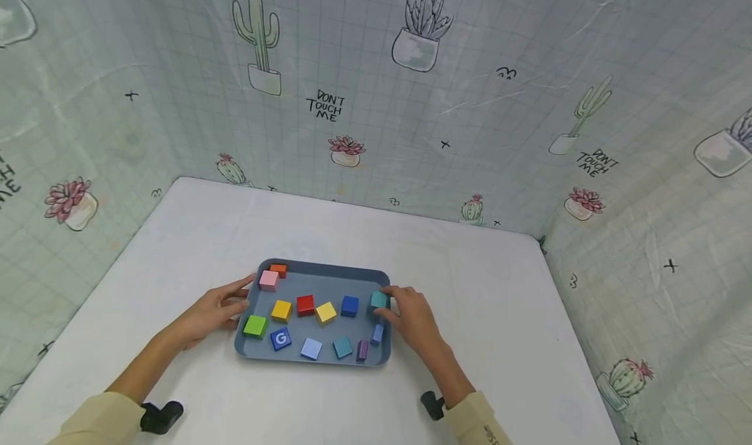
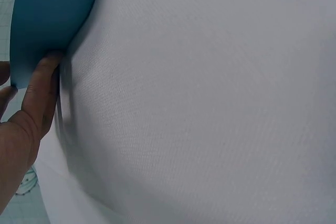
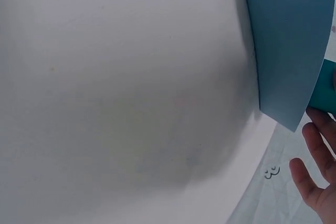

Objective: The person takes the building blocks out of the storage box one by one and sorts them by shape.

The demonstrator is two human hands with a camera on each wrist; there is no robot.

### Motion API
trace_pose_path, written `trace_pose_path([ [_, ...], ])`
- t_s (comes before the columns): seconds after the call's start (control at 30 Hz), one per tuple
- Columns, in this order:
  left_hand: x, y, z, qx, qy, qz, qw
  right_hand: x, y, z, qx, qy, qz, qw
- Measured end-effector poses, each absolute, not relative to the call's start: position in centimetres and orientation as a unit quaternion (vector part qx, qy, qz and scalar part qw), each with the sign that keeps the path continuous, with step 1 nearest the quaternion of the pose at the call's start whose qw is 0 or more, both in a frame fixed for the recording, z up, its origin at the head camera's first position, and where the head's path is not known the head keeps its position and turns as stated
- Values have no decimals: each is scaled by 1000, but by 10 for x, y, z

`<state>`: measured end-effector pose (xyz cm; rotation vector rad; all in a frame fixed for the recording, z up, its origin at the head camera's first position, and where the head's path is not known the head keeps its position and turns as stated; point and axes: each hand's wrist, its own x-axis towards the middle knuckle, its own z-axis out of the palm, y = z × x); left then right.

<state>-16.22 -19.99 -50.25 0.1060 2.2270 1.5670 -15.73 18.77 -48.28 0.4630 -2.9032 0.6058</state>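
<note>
A blue-grey tray holds several coloured blocks. My left hand rests against the tray's left side, its fingers extended; in the left wrist view the fingertips touch the outer wall. At the right rim, my right hand pinches a teal block between thumb and fingers, inside the tray. The right wrist view shows part of this teal block above the rim, with other fingers spread outside. Near it lie a dark blue block and a small blue block.
In the tray's far left corner, a pink block stands beside an orange block. Green, red and yellow blocks lie lower. The white table meets a cactus-print curtain.
</note>
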Motion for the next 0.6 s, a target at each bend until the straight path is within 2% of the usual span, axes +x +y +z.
trace_pose_path([
  [0.6,-163,-199,-503,40,801,558,213,-157,199,-489,169,-959,205,97],
])
